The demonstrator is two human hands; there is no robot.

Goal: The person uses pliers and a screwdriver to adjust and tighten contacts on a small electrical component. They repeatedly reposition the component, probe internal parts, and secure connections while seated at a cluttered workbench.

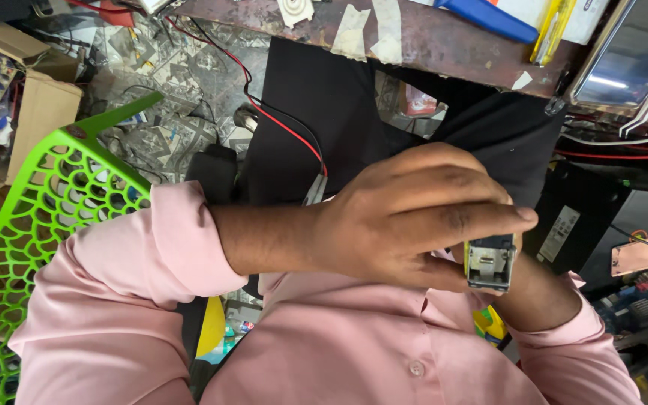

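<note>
- The left hand (406,217) reached across the chest, fingers together and curled over a small grey-and-yellow part (490,262), gripping its top.
- That part sat low and right of centre, just in front of the pink shirt (354,352), its grey metal face turned to the camera.
- The right hand was almost wholly hidden behind the left; only the right wrist (538,296) showed under the part, so I couldn't tell whether that hand was closed or apart.
- Red and black wires (279,120) ran down from the bench (444,52) over the dark trousers (324,112) toward the left hand.
- On the bench edge, pale tape strips (373,30) were stuck near the middle, with a blue handle (489,16) and a yellow pen (553,26) to the right.
- A grey screen (631,56) lay tilted at the top right corner.
- A brown cardboard box (31,112) stood at the left, flaps open, coloured bits inside.
- A green lattice chair (39,225) sat beside the left sleeve.
- A black case with a white rectangular label (560,232) stood upright at the right, near the part.
</note>
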